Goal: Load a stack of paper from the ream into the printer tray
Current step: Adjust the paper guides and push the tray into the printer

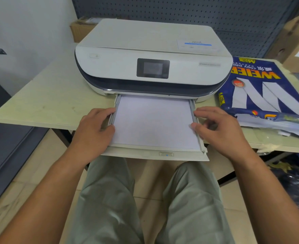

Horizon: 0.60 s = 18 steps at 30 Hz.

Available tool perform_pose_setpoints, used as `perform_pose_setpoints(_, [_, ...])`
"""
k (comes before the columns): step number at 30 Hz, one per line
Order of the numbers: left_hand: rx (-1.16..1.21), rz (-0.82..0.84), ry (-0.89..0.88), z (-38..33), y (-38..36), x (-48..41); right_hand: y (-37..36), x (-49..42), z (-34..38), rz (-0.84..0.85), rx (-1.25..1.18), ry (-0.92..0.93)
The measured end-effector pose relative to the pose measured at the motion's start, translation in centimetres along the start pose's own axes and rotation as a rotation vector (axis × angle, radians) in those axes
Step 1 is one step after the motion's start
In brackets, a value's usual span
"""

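Surface (53, 95) carries everything, with the printer (152, 57) at upper centre, so the tray (155, 154) pulls out over its near edge toward my lap. Ream (261, 92) lies opened at right of frame, within reach. Paper stack (154, 122) already sits flat in the tray. My left hand (94, 131) and right hand (221, 129) press fingertips against the side guides, apparently squaring the sheets; neither hand grips anything.
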<state>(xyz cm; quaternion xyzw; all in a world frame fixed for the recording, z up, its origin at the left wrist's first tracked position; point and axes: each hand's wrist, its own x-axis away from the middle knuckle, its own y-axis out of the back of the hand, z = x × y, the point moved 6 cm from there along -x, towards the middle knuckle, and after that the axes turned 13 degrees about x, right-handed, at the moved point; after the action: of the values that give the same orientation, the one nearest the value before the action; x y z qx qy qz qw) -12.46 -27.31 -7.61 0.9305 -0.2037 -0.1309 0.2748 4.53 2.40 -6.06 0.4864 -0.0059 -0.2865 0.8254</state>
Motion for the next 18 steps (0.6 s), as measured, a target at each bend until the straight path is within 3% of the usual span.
perform_pose_setpoints(13, [-0.03, 0.031, 0.013, -0.2, -0.1, 0.4, -0.1, 0.2, 0.2, 0.002, 0.083, 0.008])
perform_pose_setpoints(18, [0.017, 0.054, -0.002, -1.0, 1.1, 1.7, 0.2, 0.7, 0.3, 0.063, -0.007, 0.024])
